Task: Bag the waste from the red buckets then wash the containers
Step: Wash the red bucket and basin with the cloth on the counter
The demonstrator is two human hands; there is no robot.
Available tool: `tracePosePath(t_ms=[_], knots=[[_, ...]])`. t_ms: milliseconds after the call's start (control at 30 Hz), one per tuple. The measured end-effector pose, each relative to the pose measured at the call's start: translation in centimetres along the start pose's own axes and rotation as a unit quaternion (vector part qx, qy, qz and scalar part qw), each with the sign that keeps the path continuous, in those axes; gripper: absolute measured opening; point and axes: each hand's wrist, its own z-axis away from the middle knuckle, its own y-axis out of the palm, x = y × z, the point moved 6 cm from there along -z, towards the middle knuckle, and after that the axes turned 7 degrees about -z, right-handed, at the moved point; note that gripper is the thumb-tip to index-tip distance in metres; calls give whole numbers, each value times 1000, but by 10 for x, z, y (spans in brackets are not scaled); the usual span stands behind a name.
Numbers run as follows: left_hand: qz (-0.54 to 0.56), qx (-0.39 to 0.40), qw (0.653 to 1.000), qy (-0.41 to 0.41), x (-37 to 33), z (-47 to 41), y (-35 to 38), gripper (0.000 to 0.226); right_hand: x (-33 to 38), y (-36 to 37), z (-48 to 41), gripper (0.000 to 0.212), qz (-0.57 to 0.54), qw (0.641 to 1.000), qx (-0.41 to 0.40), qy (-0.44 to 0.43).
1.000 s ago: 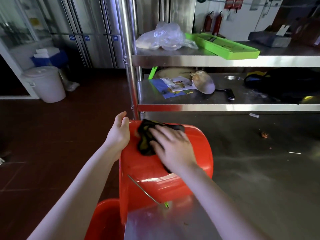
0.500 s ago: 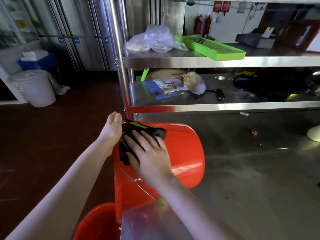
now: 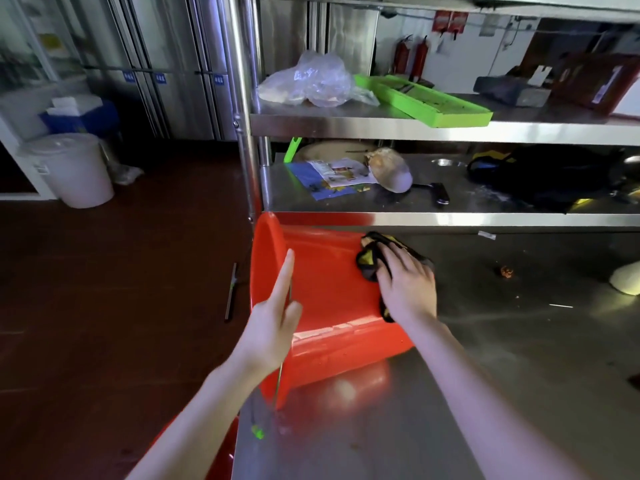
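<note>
Right hand (image 3: pixel 408 289), fingers flat, presses a dark cloth (image 3: pixel 369 259) on the red bucket (image 3: pixel 329 282) lying at the bench's (image 3: pixel 519 375) left edge; straight-fingered left hand (image 3: pixel 273 323) beside its rim; the cloth has slid from rim toward base

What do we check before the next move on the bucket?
1. Bucket on its side on the table: ok.
2. Cloth flat under right hand, on the bucket's wall: ok.
3. Left hand steadying the rim: cannot tell; fingers straight, contact unclear.
4. Bucket clear of the table edge: not ok; rim sits at the edge.
5. Inside clean: cannot tell; mouth faces away.
</note>
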Motion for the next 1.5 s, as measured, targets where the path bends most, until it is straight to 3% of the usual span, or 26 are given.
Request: tracePosePath(t_ms=[133, 267, 367, 500, 567, 733, 800, 900, 1000, 1100, 1200, 1367, 1500], knots=[[68, 70, 995, -25, 7, -3, -26, 71, 12, 1, 1, 40, 10, 1000, -9, -22], [176, 87, 976, -100, 19, -5, -42, 67, 102, 19, 35, 41, -21, 987, -25, -157], [155, -10, 979, -129, 21, -7, -45, 61, 154, 44, 62, 45, -43, 976, -6, -214], [-4, -200, 970, -139, 38, 9, -55, 51, 159, 55, 56, 45, -19, 974, 7, -226], [-13, -202, 970, -133, 54, 14, -63, 51, 140, 52, 40, 45, -4, 980, -3, -197], [-6, -151, 984, -93, 53, 15, -65, 54, 33, 26, -2, 39, 0, 999, -28, 16], [0, -156, 985, -80, 47, 11, -57, 55, 18, 20, -5, 39, -17, 998, -43, 49], [6, -161, 985, -56, 32, -1, -44, 54, 67, 19, 16, 42, 3, 993, -79, -83], [11, -148, 988, -45, 22, -13, -37, 51, 131, 32, 45, 44, -37, 974, -40, -220], [27, -126, 989, -70, 27, -20, -47, 48, 150, 33, 46, 46, -44, 964, -13, -261], [7, -104, 990, -92, 38, -21, -64, 46, 122, 29, 29, 52, -36, 978, -9, -205], [77, -64, 978, -181, 56, -19, -80, 46, 41, 20, 5, 55, 26, 999, -2, -43], [54, -70, 978, -190, 48, -34, -71, 44, 73, 22, 5, 46, 29, 999, -19, -42]])
